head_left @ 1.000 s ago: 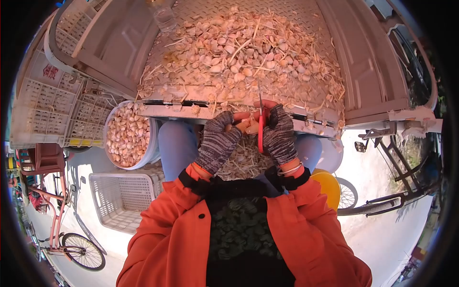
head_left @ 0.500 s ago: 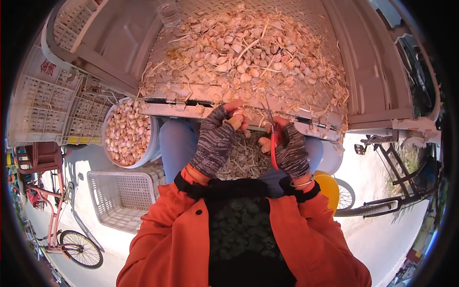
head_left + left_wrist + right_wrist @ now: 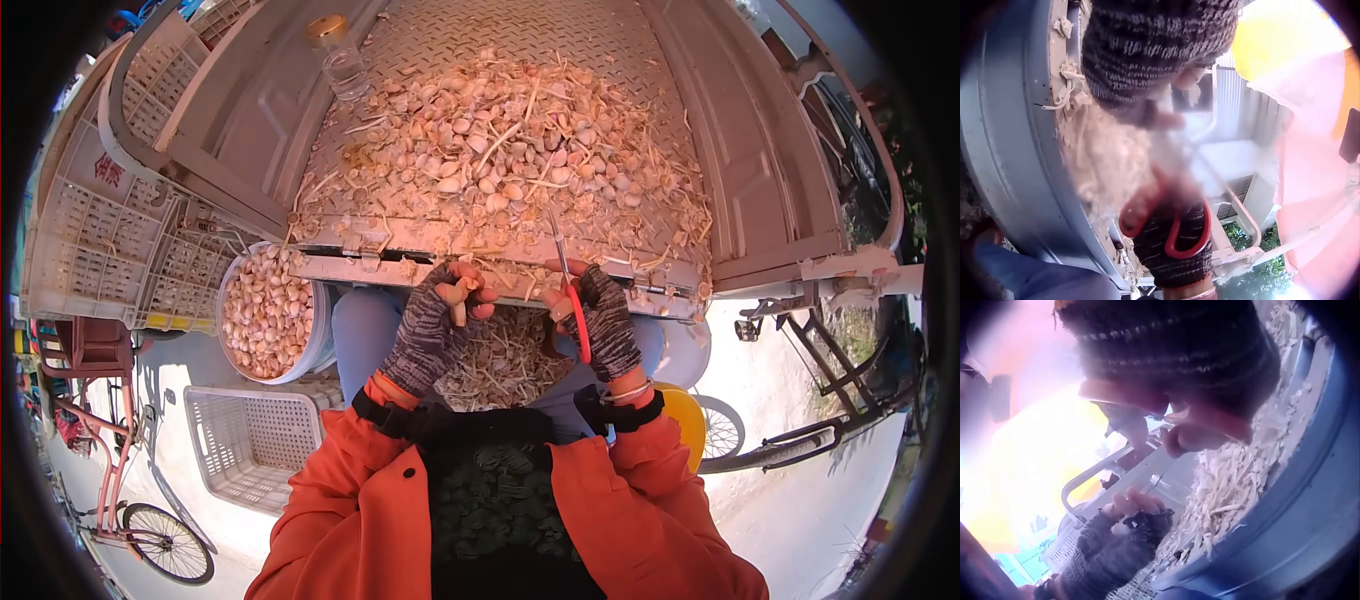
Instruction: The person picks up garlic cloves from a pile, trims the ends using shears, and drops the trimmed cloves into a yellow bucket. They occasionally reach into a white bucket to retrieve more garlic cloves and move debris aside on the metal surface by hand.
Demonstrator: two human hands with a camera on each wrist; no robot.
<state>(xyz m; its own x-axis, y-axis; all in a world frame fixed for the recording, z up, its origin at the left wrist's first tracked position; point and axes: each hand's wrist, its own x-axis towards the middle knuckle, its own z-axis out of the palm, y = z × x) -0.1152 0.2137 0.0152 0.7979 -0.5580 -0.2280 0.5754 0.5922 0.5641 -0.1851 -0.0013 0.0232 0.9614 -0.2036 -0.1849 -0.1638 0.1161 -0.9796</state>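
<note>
In the head view, the left hand (image 3: pixel 436 325) in a striped fingerless glove pinches a pale garlic clove (image 3: pixel 459 313) between thumb and fingers. The right hand (image 3: pixel 603 325), gloved alike, grips red-handled scissors (image 3: pixel 579 325), their blades pointing up toward the truck bed; a pale piece shows at its fingertips. The two hands are apart, over the bed's near edge. A heap of garlic cloves (image 3: pixel 510 187) and peelings lies beyond them. The right wrist view shows the scissors' handle (image 3: pixel 1124 394) close up, the left hand (image 3: pixel 1113 550) beyond it.
A white bucket (image 3: pixel 326 330) of garlic cloves stands at the left, above a plastic crate (image 3: pixel 215 440). A jar (image 3: pixel 345 70) stands at the bed's back left. Peelings (image 3: pixel 505 365) lie below the hands. A yellow container (image 3: pixel 685 415) and bicycle (image 3: pixel 780 440) are at the right.
From close together a second ago, the hands have moved apart, the left to the left and the right to the right. The scissors have moved right with the right hand. The head view has shifted slightly.
</note>
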